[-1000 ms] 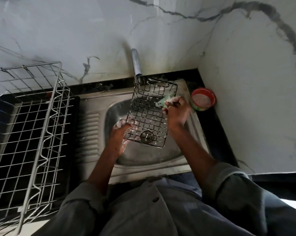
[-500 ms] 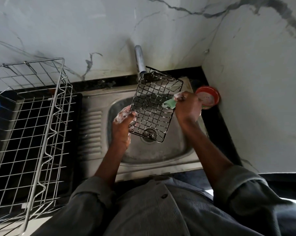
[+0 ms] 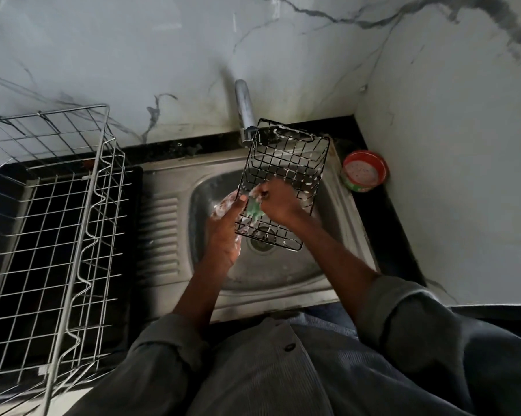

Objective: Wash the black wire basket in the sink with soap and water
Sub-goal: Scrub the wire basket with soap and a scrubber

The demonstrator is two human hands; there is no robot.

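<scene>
Overhead, steel sink (image 3: 283, 277) set in black tabletop (image 3: 385, 235), marble-veined walls (image 3: 133, 55), left hand (image 3: 226, 226) gripping black wire basket (image 3: 286, 163), right hand (image 3: 278, 202) pinching green scrubber (image 3: 253, 210) inside it.

Hands scrub basket (image 3: 286, 172) (soapy); sink (image 3: 283, 283)

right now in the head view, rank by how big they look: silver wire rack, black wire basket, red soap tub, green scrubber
1. silver wire rack, though it sits nearer the camera
2. black wire basket
3. red soap tub
4. green scrubber, partly hidden by the right hand
</scene>
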